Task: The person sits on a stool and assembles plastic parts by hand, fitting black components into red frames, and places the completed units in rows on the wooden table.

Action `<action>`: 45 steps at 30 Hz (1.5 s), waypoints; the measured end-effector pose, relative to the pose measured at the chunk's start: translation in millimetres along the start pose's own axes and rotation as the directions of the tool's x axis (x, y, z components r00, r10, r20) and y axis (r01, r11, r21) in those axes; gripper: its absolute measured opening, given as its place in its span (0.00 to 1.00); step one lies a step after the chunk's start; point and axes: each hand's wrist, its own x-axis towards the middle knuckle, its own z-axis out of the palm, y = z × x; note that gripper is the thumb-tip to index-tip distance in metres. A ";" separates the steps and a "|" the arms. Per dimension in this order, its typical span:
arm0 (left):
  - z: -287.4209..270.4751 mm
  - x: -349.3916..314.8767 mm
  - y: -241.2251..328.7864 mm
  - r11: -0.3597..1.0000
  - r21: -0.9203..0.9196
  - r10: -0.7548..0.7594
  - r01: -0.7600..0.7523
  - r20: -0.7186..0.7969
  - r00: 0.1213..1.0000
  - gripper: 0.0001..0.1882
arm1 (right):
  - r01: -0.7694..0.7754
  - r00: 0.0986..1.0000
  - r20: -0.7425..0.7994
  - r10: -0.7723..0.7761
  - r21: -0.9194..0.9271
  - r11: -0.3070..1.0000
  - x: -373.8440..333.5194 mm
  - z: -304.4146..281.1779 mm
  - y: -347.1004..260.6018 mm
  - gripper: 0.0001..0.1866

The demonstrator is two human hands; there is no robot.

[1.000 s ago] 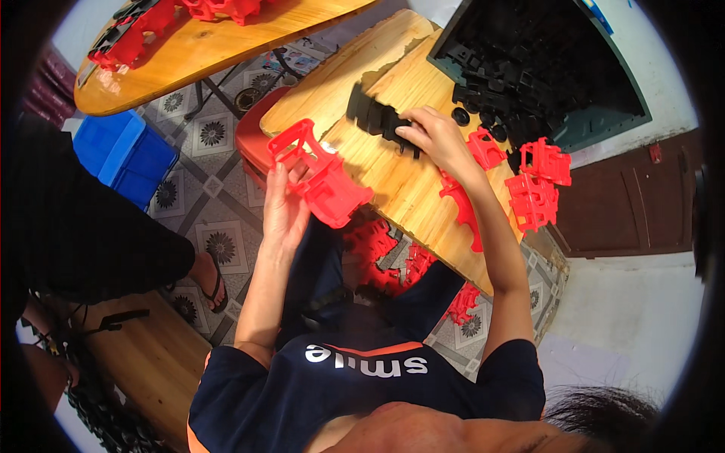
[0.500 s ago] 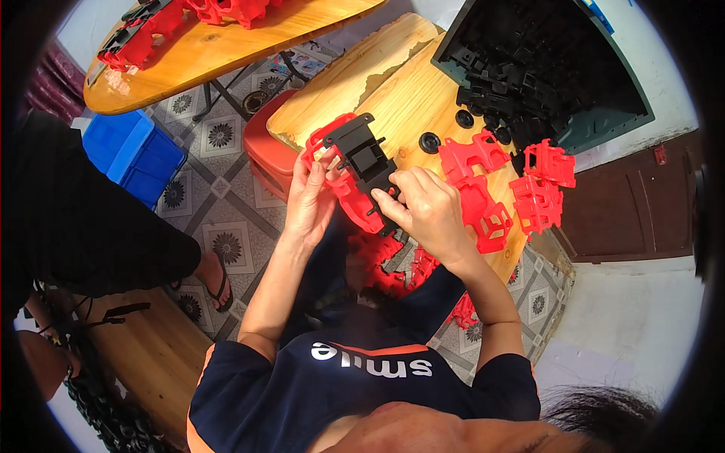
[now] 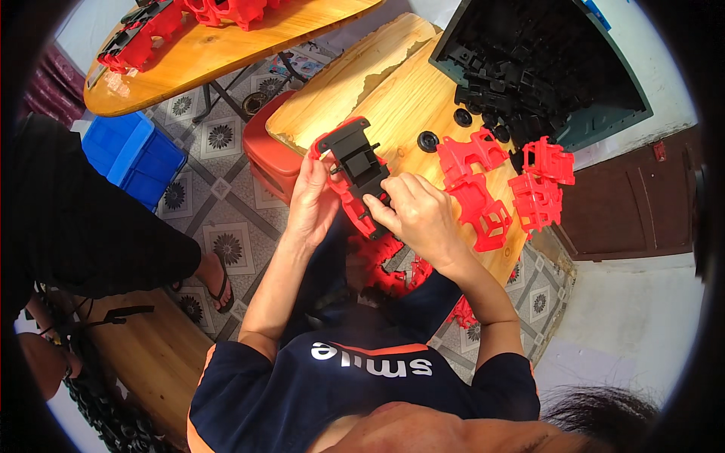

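Note:
Between my hands, above my lap, is a red plastic toy-car body (image 3: 353, 208) with a black plastic chassis (image 3: 359, 167) lying against its open side. My left hand (image 3: 312, 198) is closed round the red body's left edge. With fingers and thumb, my right hand (image 3: 418, 214) grips the black chassis at its right edge. The chassis has a square recess in the middle and small pegs along its sides. Its lower right part is hidden behind my right fingers.
Several red body shells (image 3: 483, 215) and black wheels (image 3: 428, 141) lie on the wooden table (image 3: 393, 98). A dark bin (image 3: 619, 98) spills black parts at its far right. Left are a red stool (image 3: 264, 143), a blue bin (image 3: 136, 155) and another person's leg (image 3: 211, 275).
The black chassis has tilted and moved closer into the red body, so the two now sit nearly together. My right hand has shifted slightly left with it.

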 end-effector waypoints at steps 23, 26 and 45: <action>60.7 40.2 -6.1 0.887 0.297 0.383 -0.353 -0.044 0.923 0.21 | -0.473 0.870 0.366 0.331 0.808 0.350 1.1 3.6 50.0 0.40; 57.5 42.6 -1.6 0.863 0.316 0.417 -0.396 0.001 0.909 0.21 | -0.373 0.901 0.226 0.371 0.841 0.393 3.9 5.3 32.7 0.37; 16.7 184.1 189.6 -0.571 0.804 0.758 -0.167 0.595 0.269 0.46 | -0.437 0.682 0.161 0.713 0.872 0.221 352.9 62.9 264.2 0.27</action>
